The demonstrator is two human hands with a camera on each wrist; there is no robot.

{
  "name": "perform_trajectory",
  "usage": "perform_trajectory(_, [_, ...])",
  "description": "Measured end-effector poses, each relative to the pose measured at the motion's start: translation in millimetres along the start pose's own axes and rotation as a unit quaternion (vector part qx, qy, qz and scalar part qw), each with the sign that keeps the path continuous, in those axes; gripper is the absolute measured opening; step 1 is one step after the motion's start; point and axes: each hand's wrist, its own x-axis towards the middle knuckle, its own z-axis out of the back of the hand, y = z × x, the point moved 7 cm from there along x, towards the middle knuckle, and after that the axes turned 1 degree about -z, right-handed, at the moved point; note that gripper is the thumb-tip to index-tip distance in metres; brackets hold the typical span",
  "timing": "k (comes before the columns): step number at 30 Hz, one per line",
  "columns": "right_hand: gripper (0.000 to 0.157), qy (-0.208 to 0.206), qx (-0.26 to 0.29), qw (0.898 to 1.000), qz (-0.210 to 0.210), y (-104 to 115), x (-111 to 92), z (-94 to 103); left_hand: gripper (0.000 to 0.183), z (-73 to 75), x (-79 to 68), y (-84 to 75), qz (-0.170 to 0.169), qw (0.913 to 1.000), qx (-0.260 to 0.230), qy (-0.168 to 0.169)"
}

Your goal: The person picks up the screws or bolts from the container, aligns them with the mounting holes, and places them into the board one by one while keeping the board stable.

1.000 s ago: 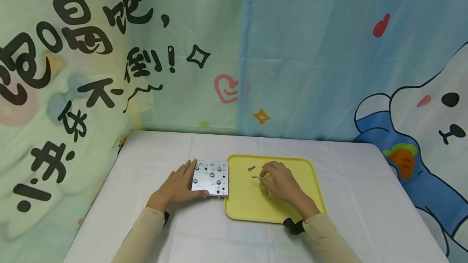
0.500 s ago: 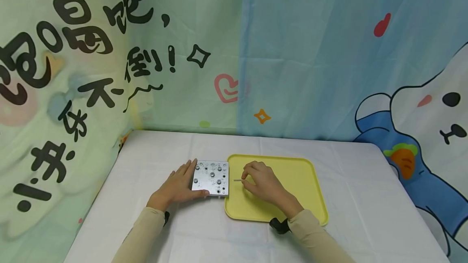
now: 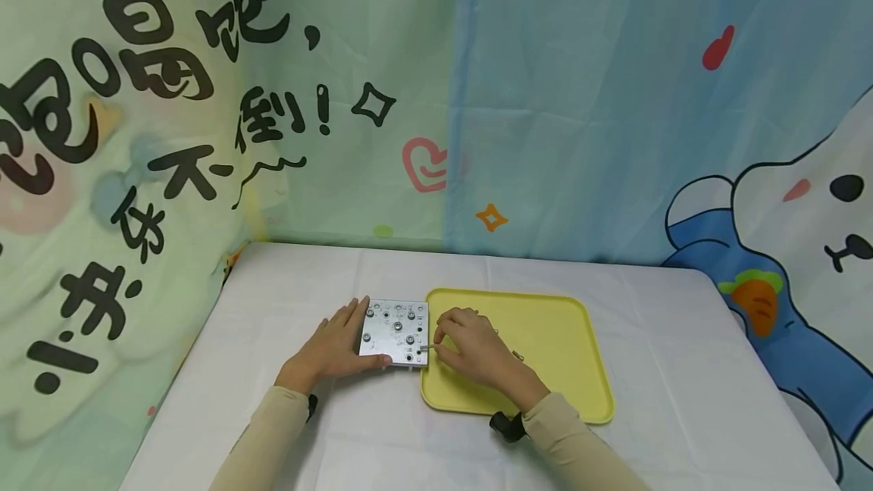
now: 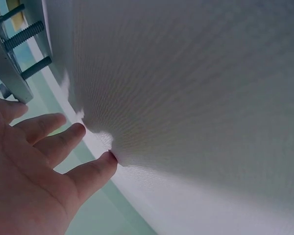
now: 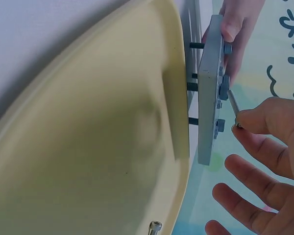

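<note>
Silver metal plate [image 3: 386, 341], studded with bolts [image 5: 221, 126], sits just left of the yellow tray [image 3: 559, 347]; I cannot tell whether its right edge touches the tray's left rim. I have the left hand [image 3: 333, 349] spread along the plate's left side, fingers straight, thumb at the near edge. The right hand [image 3: 472, 345] pinches a small screw [image 5: 233, 103] between thumb and forefinger, other fingers spread, and the screw points left over the plate's right side; whether it touches anything there I can't make out.

The pinch worries me most: the screw is thin and lies nearly level, so a knock against a neighbouring bolt could turn it or pop it free. Bolt ends [image 4: 25, 36] stick out beneath the plate, so I judge that uneven pressing could make it rock or skid.

For moving, the tray's raised rim is the edge I would clear on any trip right, where a loose screw [image 3: 518, 356] lies near the heel of the right hand and could be swept by it. I read more room on the white tablecloth [image 3: 355, 438] at the near side, while its far edge meets the curtain [image 3: 559, 97], apart from both hands
</note>
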Motion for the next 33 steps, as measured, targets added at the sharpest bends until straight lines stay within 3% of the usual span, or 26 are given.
perform_trajectory(17, [0.005, -0.006, -0.002, 1.0, 0.01, 8, 3, -3.7, 0.12, 1.3, -1.6, -0.7, 0.0, 1.0, -0.006, 0.003])
perform_trajectory(33, [0.005, -0.021, -0.013, 0.999, 0.044, 20, 9, -2.5, 0.121, 0.8, -1.7, -0.6, 0.007, 1.0, -0.003, 0.002])
